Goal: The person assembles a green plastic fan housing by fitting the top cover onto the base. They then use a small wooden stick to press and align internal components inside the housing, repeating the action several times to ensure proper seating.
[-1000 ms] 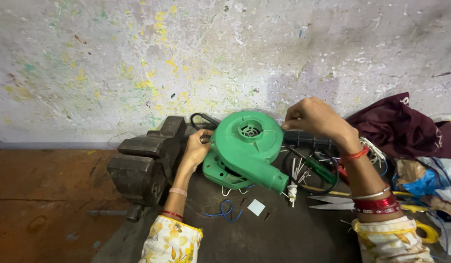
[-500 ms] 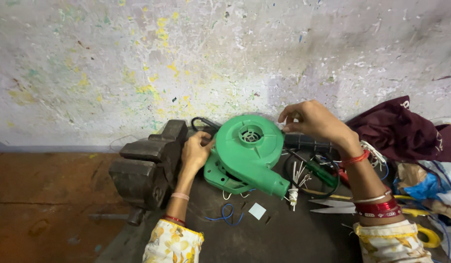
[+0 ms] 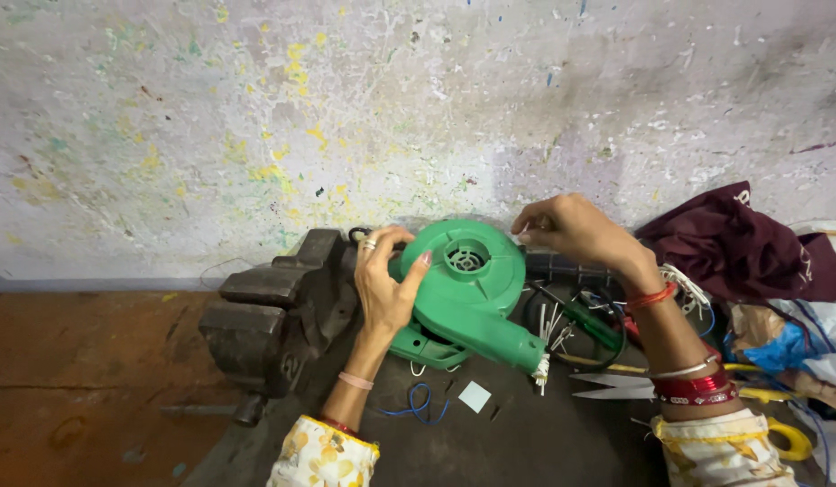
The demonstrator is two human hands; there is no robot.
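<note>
The green blower housing (image 3: 467,289) lies on the dark workbench (image 3: 544,442), just beside the bench vise (image 3: 273,316). The left hand (image 3: 386,280) grips its left rim. The right hand (image 3: 571,230) pinches closed at the housing's upper right edge.

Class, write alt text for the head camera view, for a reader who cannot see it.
Two hands grip a green electric blower on a dark workbench: left hand on its housing, right hand at its far edge. A bench vise sits left, scissors right.
</note>
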